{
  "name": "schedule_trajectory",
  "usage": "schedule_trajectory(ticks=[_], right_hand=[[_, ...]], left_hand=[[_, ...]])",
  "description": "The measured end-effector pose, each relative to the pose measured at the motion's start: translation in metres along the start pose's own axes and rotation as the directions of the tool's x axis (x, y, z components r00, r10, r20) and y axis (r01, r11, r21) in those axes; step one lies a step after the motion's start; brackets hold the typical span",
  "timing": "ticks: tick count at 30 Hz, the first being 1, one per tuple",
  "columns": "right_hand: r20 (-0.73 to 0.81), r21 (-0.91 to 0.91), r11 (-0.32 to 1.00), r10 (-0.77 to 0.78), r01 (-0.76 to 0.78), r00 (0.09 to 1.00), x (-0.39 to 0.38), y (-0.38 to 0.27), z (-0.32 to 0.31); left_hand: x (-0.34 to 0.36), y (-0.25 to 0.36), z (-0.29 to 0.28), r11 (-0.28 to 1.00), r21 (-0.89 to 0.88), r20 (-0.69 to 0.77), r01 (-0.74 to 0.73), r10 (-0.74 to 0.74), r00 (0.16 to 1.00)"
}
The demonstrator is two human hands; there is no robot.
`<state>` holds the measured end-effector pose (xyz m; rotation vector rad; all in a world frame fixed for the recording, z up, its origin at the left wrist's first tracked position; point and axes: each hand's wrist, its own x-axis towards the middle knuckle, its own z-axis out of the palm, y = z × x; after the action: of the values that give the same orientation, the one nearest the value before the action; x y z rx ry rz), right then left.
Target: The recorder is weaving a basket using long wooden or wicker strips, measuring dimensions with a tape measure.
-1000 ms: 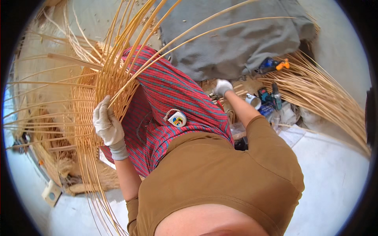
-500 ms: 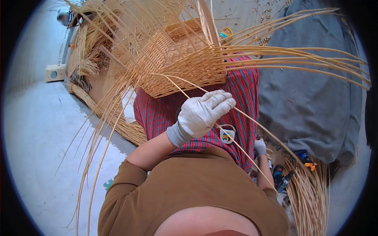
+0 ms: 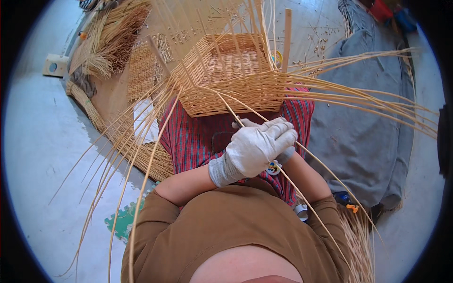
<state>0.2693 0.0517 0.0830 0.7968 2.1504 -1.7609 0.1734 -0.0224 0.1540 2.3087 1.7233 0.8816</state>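
Note:
A half-woven wicker basket point(image 3: 236, 96) rests on red plaid cloth over my lap, its side facing me. Two long willow rods point(image 3: 330, 174) run from its near left corner under my left hand and on toward the lower right. My left hand point(image 3: 257, 148), in a white glove, is closed over these rods just below the basket. Beneath it lies my right hand point(image 3: 286, 154), also gloved and mostly hidden. Some pale fingertips and a small dark object point(image 3: 237, 120) show past the left hand, beside one rod; what the object is I cannot make out.
Loose rods fan out left and right from the basket, and flat upright stakes point(image 3: 287, 40) rise from it. Bundles of rods point(image 3: 122, 141) lie at left and lower right. A grey cloth point(image 3: 358, 127) covers something at right. A green foam mat point(image 3: 123, 219) lies at lower left.
My right hand has come up from the tools at lower right to under my left hand, and the small dark object now shows there. My left hand has shifted slightly right and down.

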Motion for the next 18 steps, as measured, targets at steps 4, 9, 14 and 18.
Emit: schedule_trajectory(ticks=[4, 9, 14, 18], right_hand=[[-0.040, 0.049, 0.999, -0.019, 0.021, 0.999, 0.014, 0.010, 0.012], [-0.048, 0.083, 0.996, -0.031, 0.035, 0.998, 0.027, 0.008, 0.009], [-0.041, 0.133, 0.990, -0.043, 0.049, 0.998, 0.040, 0.005, 0.003], [-0.045, 0.146, 0.988, -0.051, 0.057, 0.998, 0.043, 0.003, 0.002]], left_hand=[[-0.004, -0.001, 0.008, 1.000, 0.010, -0.057, 0.001, -0.001, 0.998], [-0.010, -0.007, 0.014, 1.000, -0.019, -0.088, 0.009, -0.011, 0.996], [-0.011, -0.007, 0.013, 0.999, -0.035, -0.093, 0.010, -0.013, 0.996], [-0.010, -0.007, 0.014, 0.998, -0.055, -0.082, 0.022, -0.027, 0.996]])
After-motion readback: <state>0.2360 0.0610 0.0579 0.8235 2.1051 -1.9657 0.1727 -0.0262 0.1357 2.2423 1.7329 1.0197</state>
